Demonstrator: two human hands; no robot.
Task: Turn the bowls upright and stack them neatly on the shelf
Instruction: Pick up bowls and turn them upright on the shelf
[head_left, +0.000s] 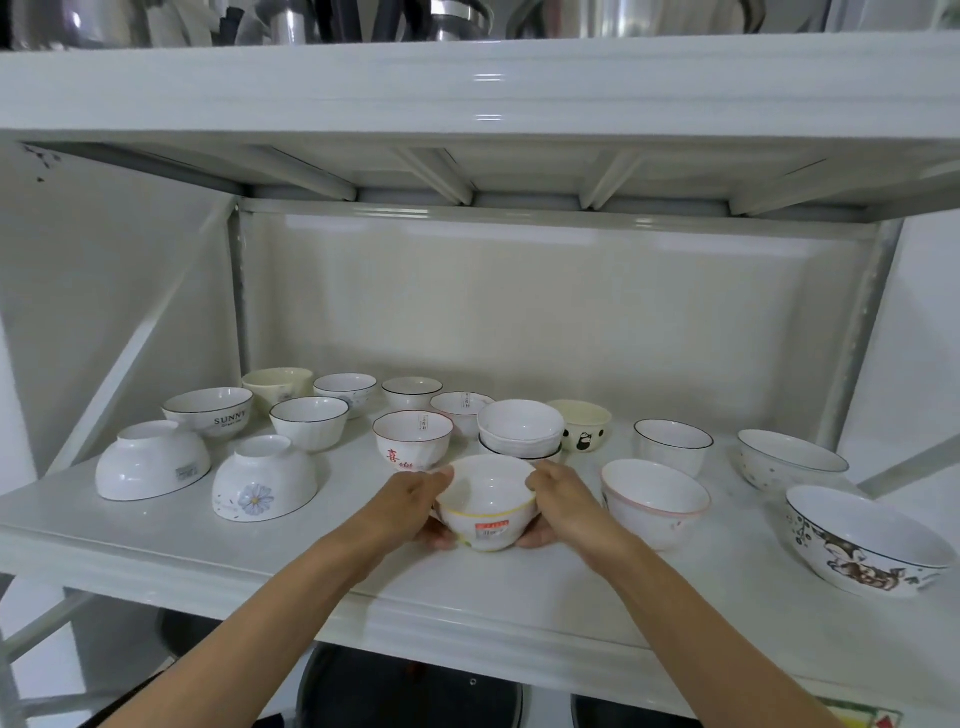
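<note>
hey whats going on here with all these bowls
A person is sorting bowls on a white shelf. The left hand and the right hand grip a yellow-rimmed bowl, held upright at the front. Two bowls at the left, a plain white one and a flower-print one, are upside down. Behind the hands is a short stack.

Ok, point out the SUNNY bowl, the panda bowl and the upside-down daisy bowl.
SUNNY bowl (214, 414): head view, on its lettered side wall.
panda bowl (587, 435): head view, on its front wall by the panda.
daisy bowl (262, 486): head view, on its outer wall above the flower.
</note>
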